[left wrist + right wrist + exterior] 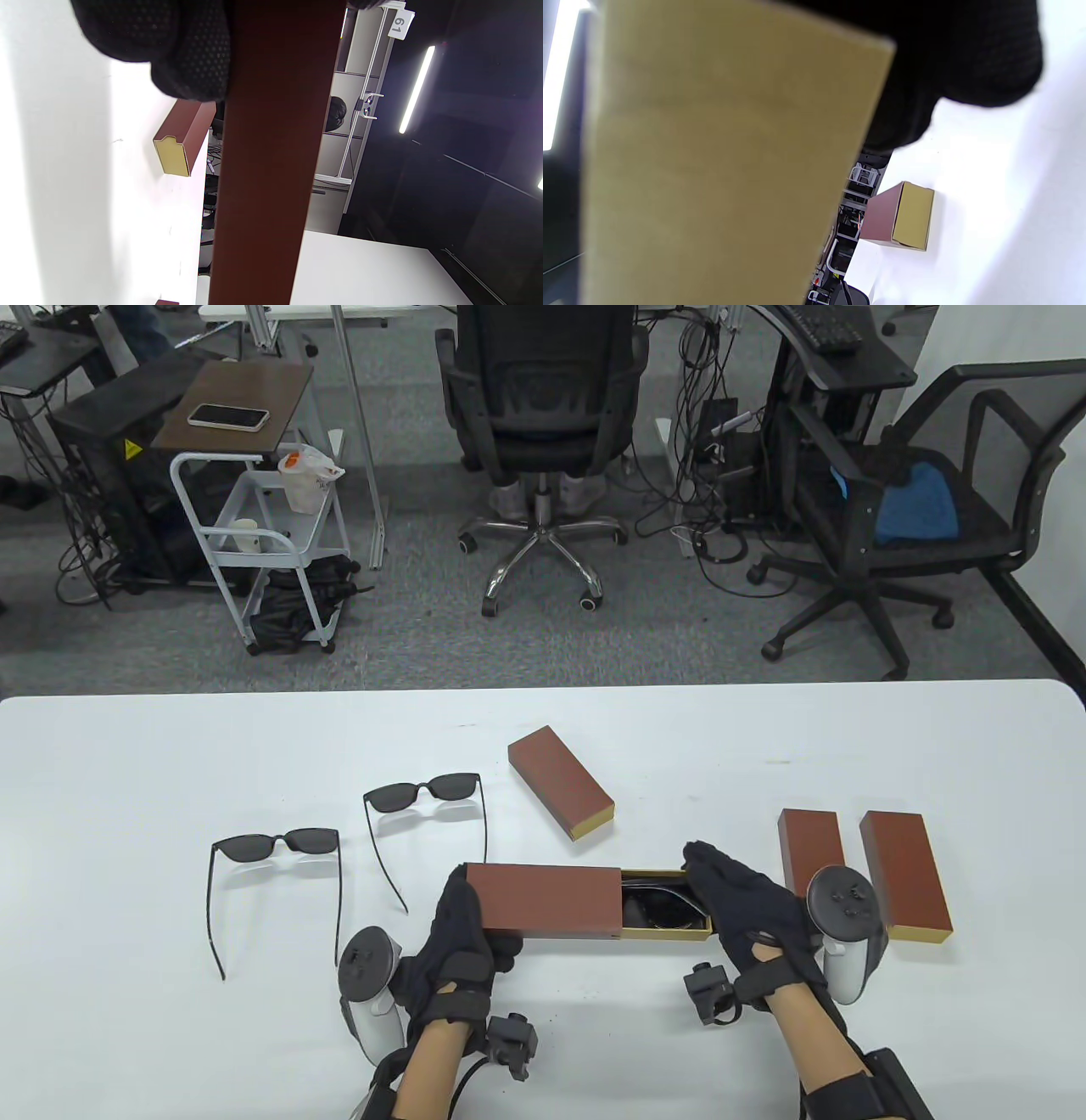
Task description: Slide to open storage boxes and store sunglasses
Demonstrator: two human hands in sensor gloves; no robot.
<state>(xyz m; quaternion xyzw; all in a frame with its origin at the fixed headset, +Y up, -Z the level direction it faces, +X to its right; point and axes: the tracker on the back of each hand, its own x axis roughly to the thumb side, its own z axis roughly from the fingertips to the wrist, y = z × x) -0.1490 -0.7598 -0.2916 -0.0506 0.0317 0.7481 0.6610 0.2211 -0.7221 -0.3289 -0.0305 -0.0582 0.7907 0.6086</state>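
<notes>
A brown sleeve box (547, 899) lies near the table's front, its gold drawer (670, 931) slid out to the right with a pair of dark sunglasses (657, 908) inside. My left hand (462, 929) grips the sleeve's left end; the sleeve fills the left wrist view (271, 169). My right hand (734, 899) holds the drawer's right end, fingers over the sunglasses; the gold drawer fills the right wrist view (712, 161). Two more pairs of sunglasses lie open to the left (276, 844) (424, 791).
A closed brown box (560, 782) lies behind the open one, also seen in the wrist views (182, 140) (899, 216). Two more closed boxes (812, 848) (904, 875) stand at the right. Office chairs and a cart stand beyond the table's far edge.
</notes>
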